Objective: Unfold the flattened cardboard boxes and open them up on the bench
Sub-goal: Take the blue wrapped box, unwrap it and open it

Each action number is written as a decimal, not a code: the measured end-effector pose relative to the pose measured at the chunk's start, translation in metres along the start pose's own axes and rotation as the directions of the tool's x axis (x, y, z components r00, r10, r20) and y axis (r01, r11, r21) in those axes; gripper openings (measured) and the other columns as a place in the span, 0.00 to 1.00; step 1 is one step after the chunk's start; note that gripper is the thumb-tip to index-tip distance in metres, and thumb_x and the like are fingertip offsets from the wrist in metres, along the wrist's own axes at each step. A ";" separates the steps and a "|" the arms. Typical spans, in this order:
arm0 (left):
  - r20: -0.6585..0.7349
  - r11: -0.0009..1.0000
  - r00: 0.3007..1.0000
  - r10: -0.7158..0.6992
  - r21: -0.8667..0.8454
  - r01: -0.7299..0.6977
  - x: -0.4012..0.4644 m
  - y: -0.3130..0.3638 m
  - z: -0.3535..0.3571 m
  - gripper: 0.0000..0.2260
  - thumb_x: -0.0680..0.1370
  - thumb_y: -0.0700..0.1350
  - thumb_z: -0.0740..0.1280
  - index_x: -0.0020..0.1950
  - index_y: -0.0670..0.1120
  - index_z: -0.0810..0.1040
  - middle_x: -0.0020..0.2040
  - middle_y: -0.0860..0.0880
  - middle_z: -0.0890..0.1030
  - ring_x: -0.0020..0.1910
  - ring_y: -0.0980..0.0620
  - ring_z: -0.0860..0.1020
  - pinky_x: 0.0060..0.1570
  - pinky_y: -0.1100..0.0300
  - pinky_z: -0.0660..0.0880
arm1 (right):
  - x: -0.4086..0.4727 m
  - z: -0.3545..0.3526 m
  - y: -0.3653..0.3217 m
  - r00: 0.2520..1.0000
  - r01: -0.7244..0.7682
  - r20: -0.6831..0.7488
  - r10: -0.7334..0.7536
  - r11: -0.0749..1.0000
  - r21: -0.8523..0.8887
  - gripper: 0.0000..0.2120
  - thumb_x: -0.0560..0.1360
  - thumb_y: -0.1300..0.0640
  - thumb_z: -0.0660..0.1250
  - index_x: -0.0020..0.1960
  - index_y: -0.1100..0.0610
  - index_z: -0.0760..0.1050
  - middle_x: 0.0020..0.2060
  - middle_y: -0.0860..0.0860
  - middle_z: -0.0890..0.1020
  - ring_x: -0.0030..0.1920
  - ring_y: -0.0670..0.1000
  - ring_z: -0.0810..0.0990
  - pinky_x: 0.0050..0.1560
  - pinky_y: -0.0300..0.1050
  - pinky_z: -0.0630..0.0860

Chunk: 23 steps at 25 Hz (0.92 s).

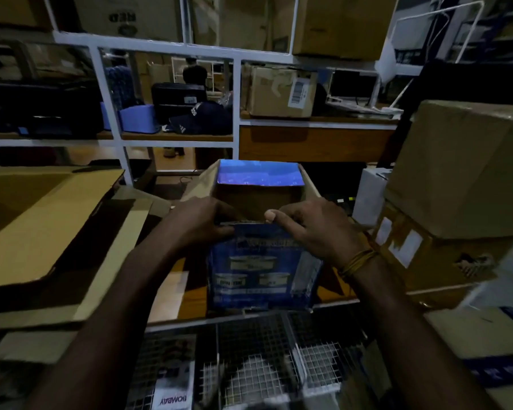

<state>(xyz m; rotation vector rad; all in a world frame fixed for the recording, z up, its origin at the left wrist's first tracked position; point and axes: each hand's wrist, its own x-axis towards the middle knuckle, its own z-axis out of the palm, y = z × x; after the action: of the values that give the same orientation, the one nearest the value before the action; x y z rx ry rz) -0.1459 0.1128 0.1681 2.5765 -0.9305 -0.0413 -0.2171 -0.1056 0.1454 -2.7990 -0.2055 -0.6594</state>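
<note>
Dim storeroom shelving crowds behind the tabletop [190, 303], where the blue box [261, 273] stands upright and opened, both hands pinching its near top edge: left hand [202, 223], right hand [311, 229]. Pulling unevenly could tear that flap or tip the box off the near edge. Its bottom flaps are hidden, and its print is unreadable in the gloom.

Stockroom or warehouse: stacked cardboard cartons [462, 170], white shelving frame [234, 93], barcode-labelled box [282, 93].
</note>
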 end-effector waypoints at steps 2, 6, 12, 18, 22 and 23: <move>0.157 1.000 0.988 0.017 -0.010 -0.016 -0.008 -0.004 0.017 0.18 0.79 0.46 0.68 0.67 0.59 0.75 0.67 0.55 0.76 0.62 0.56 0.74 0.56 0.57 0.74 | -0.015 0.007 -0.002 0.989 -0.040 0.139 0.042 0.999 -0.017 0.27 0.79 0.33 0.52 0.48 0.48 0.83 0.37 0.48 0.83 0.36 0.49 0.78 0.34 0.47 0.75; 0.317 0.997 0.948 0.039 0.055 -0.059 -0.017 -0.022 0.053 0.32 0.76 0.45 0.72 0.75 0.61 0.63 0.78 0.54 0.61 0.73 0.51 0.65 0.67 0.55 0.68 | -0.035 0.038 0.010 0.956 -0.097 0.288 0.064 0.990 0.105 0.15 0.79 0.42 0.62 0.59 0.46 0.81 0.59 0.48 0.82 0.57 0.50 0.79 0.53 0.50 0.77; 0.393 0.974 0.919 -0.017 0.216 -0.074 -0.019 -0.020 0.077 0.44 0.72 0.54 0.75 0.80 0.59 0.49 0.81 0.50 0.43 0.79 0.43 0.43 0.75 0.40 0.51 | -0.043 0.066 0.018 0.920 -0.203 0.357 0.163 0.976 0.076 0.25 0.77 0.45 0.67 0.73 0.43 0.68 0.78 0.52 0.59 0.76 0.53 0.59 0.74 0.53 0.61; 0.297 0.959 0.954 -0.032 0.278 -0.054 0.012 -0.031 0.098 0.49 0.69 0.61 0.74 0.80 0.58 0.45 0.81 0.49 0.41 0.79 0.42 0.39 0.76 0.38 0.44 | -0.021 0.081 0.034 0.883 -0.252 0.399 0.249 0.967 -0.047 0.38 0.71 0.46 0.74 0.76 0.40 0.59 0.78 0.54 0.58 0.77 0.57 0.56 0.76 0.59 0.53; 0.074 0.961 0.997 0.016 0.274 -0.036 0.045 -0.042 0.098 0.36 0.72 0.52 0.75 0.76 0.57 0.62 0.71 0.49 0.69 0.69 0.46 0.69 0.67 0.45 0.68 | 0.006 0.087 0.048 0.919 -0.214 0.333 0.210 0.976 -0.027 0.33 0.70 0.50 0.75 0.73 0.44 0.68 0.64 0.54 0.74 0.64 0.56 0.73 0.62 0.53 0.73; 0.019 0.963 0.999 0.041 0.264 -0.044 0.051 -0.043 0.098 0.31 0.73 0.49 0.74 0.73 0.57 0.67 0.67 0.50 0.73 0.63 0.48 0.74 0.60 0.51 0.73 | 0.012 0.087 0.051 0.924 -0.189 0.332 0.190 0.981 -0.038 0.30 0.70 0.50 0.75 0.70 0.47 0.71 0.61 0.54 0.76 0.61 0.56 0.75 0.59 0.52 0.74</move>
<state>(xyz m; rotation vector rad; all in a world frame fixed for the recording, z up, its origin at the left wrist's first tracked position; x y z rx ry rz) -0.0955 0.0760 0.0672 2.8011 -1.0601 0.0833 -0.1598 -0.1288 0.0645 -2.8697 0.0069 -0.1358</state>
